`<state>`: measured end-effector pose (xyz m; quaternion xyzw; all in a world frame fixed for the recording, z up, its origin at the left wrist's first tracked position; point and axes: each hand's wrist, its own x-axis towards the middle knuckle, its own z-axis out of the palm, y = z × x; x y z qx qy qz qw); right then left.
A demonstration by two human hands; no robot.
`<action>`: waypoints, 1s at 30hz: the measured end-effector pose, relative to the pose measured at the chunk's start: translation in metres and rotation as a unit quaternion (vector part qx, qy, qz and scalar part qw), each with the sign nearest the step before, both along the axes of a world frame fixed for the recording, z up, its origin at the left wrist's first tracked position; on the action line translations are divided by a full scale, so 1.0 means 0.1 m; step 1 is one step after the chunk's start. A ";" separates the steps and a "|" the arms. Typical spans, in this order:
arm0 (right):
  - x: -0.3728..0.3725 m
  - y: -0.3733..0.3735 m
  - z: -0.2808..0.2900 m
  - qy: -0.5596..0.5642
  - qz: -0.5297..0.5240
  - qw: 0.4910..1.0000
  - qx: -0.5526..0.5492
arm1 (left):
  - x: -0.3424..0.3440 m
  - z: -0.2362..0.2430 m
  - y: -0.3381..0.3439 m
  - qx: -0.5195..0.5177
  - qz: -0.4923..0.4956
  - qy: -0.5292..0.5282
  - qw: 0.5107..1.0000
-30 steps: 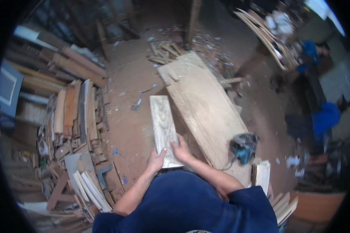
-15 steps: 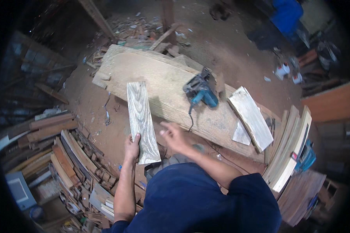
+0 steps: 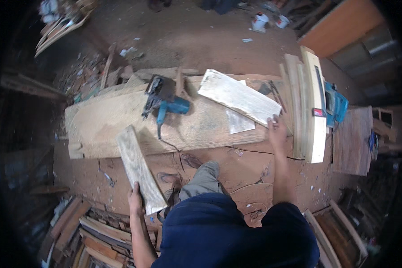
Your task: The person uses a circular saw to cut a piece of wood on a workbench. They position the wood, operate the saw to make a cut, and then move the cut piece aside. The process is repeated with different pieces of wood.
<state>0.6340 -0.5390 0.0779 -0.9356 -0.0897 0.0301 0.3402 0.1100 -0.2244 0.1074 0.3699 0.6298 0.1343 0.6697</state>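
Observation:
My left hand (image 3: 136,200) is closed on the lower part of a short grained wooden board (image 3: 140,169), held up at a slant left of my legs, its far end over the workbench's near edge. With my right arm stretched out, my right hand (image 3: 277,128) pinches the near right corner of a pale board (image 3: 240,96). That board lies slanted across the right part of the wide plank bench (image 3: 98,129). A smaller pale offcut (image 3: 240,121) is partly under it. Left of the pale board, a teal circular saw (image 3: 173,105) rests on the bench, its cord hanging over the front edge.
Long boards (image 3: 302,111) lean at the bench's right end beside another teal power tool (image 3: 337,103). Stacked timber (image 3: 107,232) fills the lower left. Cables (image 3: 254,184) trail over the dirt floor by my feet. White tubs (image 3: 260,22) stand beyond the bench.
My view has swung right. My right hand has reached out from near my body to the pale board and taken its corner. My left hand still holds its board, now lower.

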 end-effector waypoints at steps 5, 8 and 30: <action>0.86 -1.11 0.36 -0.272 -0.021 0.953 -0.128 | 0.02 0.31 0.10 0.053 -0.024 0.054 0.997; 1.35 -1.48 0.46 -0.251 -0.050 0.930 -0.264 | -0.28 0.23 0.25 0.063 -0.017 0.066 0.996; 1.49 -1.24 -0.48 -0.474 -0.043 0.823 -0.309 | 0.10 0.74 0.24 0.059 -0.009 0.005 0.998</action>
